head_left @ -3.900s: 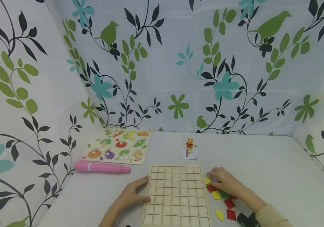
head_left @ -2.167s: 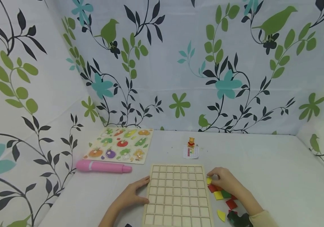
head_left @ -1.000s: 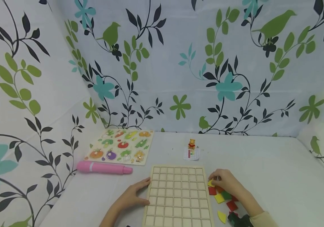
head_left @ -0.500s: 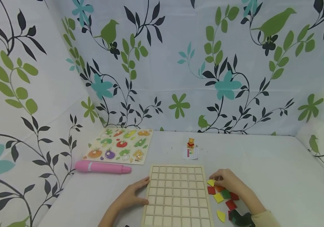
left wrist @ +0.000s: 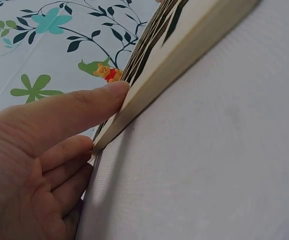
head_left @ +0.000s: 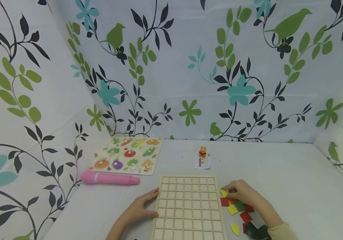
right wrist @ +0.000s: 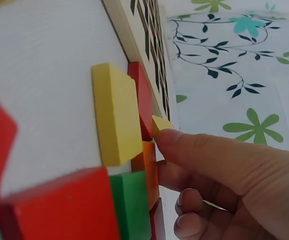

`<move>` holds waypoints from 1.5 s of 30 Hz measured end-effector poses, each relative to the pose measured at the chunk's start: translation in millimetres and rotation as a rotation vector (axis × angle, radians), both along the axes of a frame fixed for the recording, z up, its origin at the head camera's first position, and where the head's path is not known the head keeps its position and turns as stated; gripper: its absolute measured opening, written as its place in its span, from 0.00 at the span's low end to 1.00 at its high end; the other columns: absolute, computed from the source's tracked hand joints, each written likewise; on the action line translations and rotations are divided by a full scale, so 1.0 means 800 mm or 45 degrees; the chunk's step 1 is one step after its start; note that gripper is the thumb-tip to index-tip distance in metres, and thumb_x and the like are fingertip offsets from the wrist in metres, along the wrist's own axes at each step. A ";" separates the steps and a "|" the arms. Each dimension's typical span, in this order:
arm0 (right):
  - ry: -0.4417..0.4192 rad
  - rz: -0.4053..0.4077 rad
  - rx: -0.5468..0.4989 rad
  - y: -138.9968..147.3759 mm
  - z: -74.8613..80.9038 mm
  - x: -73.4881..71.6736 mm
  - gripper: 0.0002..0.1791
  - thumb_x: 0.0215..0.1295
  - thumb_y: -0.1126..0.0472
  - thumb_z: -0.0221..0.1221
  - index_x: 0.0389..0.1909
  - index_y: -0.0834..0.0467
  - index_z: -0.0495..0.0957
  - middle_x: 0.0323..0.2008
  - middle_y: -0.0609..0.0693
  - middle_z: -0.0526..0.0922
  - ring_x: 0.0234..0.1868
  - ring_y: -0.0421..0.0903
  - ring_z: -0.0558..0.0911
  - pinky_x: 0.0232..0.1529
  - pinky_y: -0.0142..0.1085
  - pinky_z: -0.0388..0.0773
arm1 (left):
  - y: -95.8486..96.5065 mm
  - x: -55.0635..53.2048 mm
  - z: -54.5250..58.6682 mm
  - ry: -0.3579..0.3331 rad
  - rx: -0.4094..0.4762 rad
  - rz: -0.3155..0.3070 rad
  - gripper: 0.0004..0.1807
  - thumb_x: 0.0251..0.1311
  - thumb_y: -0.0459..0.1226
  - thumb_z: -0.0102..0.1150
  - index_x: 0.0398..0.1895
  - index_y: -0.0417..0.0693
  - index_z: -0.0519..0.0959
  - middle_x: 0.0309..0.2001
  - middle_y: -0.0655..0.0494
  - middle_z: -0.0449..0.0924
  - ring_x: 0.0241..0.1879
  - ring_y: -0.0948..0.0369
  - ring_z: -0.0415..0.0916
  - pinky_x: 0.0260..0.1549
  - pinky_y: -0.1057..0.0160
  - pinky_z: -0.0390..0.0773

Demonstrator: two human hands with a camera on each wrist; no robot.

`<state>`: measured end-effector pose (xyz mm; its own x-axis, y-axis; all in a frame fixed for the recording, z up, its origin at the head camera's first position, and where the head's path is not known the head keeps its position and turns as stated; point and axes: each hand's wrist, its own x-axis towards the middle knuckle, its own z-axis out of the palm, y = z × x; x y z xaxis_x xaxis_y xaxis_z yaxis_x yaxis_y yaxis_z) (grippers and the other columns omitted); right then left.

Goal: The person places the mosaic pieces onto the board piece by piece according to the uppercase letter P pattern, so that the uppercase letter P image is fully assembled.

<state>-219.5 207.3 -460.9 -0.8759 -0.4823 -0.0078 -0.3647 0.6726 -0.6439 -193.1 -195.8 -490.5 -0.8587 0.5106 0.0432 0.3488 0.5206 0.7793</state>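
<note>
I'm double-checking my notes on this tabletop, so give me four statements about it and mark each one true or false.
1. The left hand touches the edge of the grid board. True.
2. The thumb of the right hand touches a green piece. False: it touches a yellow piece.
3. A red piece lies on the grid board. False: the red pieces in view lie beside it.
4. The pink tube-shaped object lies nearer the person than the vegetable puzzle. True.

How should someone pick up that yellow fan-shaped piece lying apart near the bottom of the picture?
Probably pinch the yellow piece by opposite edges, from above: it lies flat, with gaps around it. The right hand is nearer. Sliding in from the right looks tighter, as a red piece lies close there.
</note>
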 end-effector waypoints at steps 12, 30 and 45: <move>0.208 0.046 -0.066 -0.006 -0.003 -0.003 0.14 0.50 0.58 0.65 0.34 0.64 0.81 0.21 0.38 0.70 0.22 0.35 0.66 0.19 0.28 0.69 | 0.001 0.000 0.000 -0.004 -0.009 -0.001 0.44 0.40 0.48 0.68 0.61 0.38 0.63 0.65 0.50 0.57 0.63 0.48 0.51 0.59 0.47 0.49; 0.448 -0.056 -0.117 -0.015 0.016 0.006 0.10 0.48 0.63 0.64 0.33 0.62 0.81 0.21 0.36 0.70 0.20 0.35 0.65 0.17 0.26 0.67 | -0.001 -0.003 0.000 0.032 -0.014 -0.024 0.44 0.39 0.49 0.68 0.61 0.39 0.64 0.64 0.50 0.58 0.62 0.49 0.52 0.59 0.47 0.50; 0.595 0.022 -0.220 -0.043 0.039 0.005 0.10 0.47 0.66 0.65 0.33 0.64 0.81 0.21 0.38 0.72 0.20 0.34 0.64 0.16 0.26 0.66 | -0.003 -0.007 0.000 0.029 -0.050 -0.069 0.44 0.40 0.49 0.67 0.60 0.36 0.64 0.64 0.49 0.57 0.62 0.48 0.53 0.59 0.49 0.50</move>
<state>-215.7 173.1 -430.0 -0.7584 -0.4565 0.4652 -0.6512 0.5620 -0.5101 -198.9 -198.0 -490.5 -0.8290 0.5577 0.0416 0.3945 0.5304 0.7504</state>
